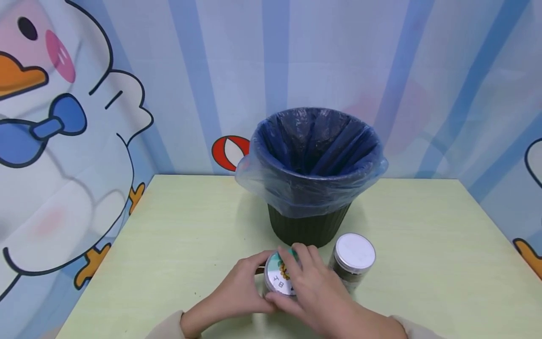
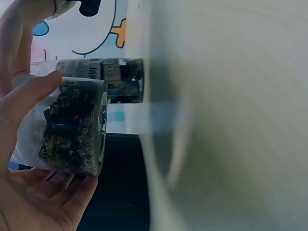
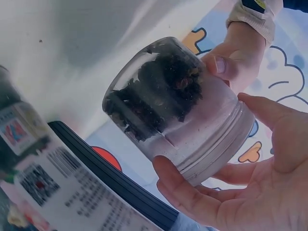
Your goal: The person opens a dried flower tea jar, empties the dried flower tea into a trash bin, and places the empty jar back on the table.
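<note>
A clear jar [image 3: 161, 91] partly filled with dark dried leaf-like bits is held between both hands above the front of the table. Its lid [image 1: 276, 281] carries a yellow flower print. My left hand [image 1: 239, 289] grips the jar's body, thumb on one side and fingers on the other, as the left wrist view shows. My right hand [image 1: 315, 294] is curled round the lid from above. In the right wrist view, the jar is tilted and the lid looks seated on it. A second jar [image 1: 354, 256] with a white lid and a printed label [image 3: 62, 178] stands just right of my right hand.
A dark ribbed bin [image 1: 309, 226] lined with a blue plastic bag [image 1: 275, 188] stands behind the jars on the pale green table [image 1: 190, 221]. A printed cartoon backdrop [image 1: 237, 70] encloses the back and sides. A few dark specks lie on the table at left.
</note>
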The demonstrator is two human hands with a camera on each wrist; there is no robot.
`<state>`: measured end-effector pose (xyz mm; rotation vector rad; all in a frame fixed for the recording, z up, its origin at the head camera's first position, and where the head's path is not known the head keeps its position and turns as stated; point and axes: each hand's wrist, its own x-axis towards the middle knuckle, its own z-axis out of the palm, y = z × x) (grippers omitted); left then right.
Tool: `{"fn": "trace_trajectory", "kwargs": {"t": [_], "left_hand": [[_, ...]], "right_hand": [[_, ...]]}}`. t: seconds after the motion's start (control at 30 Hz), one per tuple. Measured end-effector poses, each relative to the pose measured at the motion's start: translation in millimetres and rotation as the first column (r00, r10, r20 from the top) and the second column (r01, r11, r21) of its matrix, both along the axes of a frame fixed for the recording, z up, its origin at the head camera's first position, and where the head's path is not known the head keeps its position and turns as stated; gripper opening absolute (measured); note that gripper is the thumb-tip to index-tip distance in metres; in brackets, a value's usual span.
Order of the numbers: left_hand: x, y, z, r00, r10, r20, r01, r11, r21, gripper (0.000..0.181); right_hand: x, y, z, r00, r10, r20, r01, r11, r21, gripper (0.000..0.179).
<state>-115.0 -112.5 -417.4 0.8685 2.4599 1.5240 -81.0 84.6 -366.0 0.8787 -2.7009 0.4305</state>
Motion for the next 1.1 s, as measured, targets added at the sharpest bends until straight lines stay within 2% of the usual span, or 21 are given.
{"fn": "trace_trajectory", "kwargs": {"t": [0.3,0.63,0.87,1.1], "left_hand": [[-1.2,-1.7,11.0,0.996,-0.017,-0.082,0.020,0.999,0.029,0.081],[-2.0,0.7,26.3,0.991,-0.003,-0.134,0.007,1.000,0.025,0.082],[-4.6,3.1,40.2,0.985,-0.011,-0.172,0.019,0.999,0.044,0.082],[-7.4,8.6,54.1,0.971,-0.011,-0.238,0.027,0.998,0.062,0.083]], "right_hand": [[4.0,3,15.1,1.000,-0.009,0.027,0.010,0.999,-0.042,0.074],[5.6,9,23.3,0.999,-0.019,-0.026,0.017,0.998,-0.063,0.074],[4.3,16,35.2,0.998,0.013,-0.061,-0.021,0.990,-0.137,0.073],[2.3,26,49.2,0.997,0.040,-0.070,-0.052,0.981,-0.185,0.072]]}}
